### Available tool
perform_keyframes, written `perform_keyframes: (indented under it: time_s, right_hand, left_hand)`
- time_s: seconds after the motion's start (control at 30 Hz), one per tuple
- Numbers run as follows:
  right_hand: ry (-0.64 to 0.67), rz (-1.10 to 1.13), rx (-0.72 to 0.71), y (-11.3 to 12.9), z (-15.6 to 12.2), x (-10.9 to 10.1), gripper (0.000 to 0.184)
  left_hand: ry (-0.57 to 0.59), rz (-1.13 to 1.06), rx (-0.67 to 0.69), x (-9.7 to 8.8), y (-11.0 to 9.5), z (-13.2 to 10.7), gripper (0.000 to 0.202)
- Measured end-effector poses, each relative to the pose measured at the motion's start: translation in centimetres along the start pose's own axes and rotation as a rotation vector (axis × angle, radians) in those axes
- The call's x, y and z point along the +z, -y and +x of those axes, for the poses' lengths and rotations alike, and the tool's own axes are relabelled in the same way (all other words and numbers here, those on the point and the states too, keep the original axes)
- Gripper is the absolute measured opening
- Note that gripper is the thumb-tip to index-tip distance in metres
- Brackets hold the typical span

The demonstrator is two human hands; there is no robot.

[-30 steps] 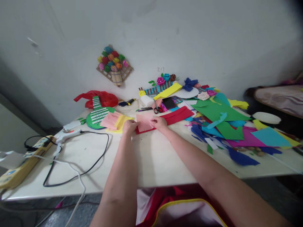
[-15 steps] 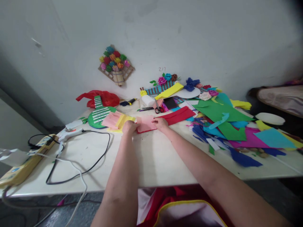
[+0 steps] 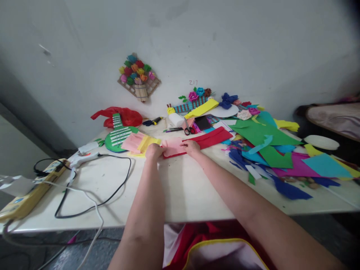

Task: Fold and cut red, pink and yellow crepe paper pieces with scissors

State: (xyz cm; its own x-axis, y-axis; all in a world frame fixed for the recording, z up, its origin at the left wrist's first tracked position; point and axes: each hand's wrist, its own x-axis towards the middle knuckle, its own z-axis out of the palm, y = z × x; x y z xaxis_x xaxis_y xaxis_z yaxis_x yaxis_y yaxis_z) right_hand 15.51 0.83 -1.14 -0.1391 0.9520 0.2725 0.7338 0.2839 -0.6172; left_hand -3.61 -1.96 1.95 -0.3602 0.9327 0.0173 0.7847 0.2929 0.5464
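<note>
A piece of pink crepe paper lies over the left end of a long red crepe paper strip on the table. My left hand is closed at the left edge of the pink piece, its fingertips pinching there. At the right edge of that piece, my right hand pinches with thumb and forefinger, over the red strip. Left of my left hand lie stacked pink and yellow paper pieces, partly on a green guitar-shaped craft. Scissors rest behind my right hand.
Coloured paper sheets and scraps spread over the right side of the white table. A glue gun, its black cord and a power strip lie at left. A red plastic bag sits at the back.
The pink piece looks slightly more wrinkled and curved at its upper left edge. Both hands stay in nearly the same place.
</note>
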Motion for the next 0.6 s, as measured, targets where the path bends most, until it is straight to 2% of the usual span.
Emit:
perform_keyframes:
  time_s: [0.4,0.6]
  right_hand:
    - [0.026,-0.086,-0.017,0.11,0.07,0.07,0.018]
    - [0.031,-0.109,-0.016,0.24,-0.06,0.06,0.018]
  left_hand:
    - [-0.012,-0.019,-0.009,0.13,0.07,-0.06,0.027]
    - [-0.020,0.101,-0.014,-0.10,-0.44,-0.48,0.027]
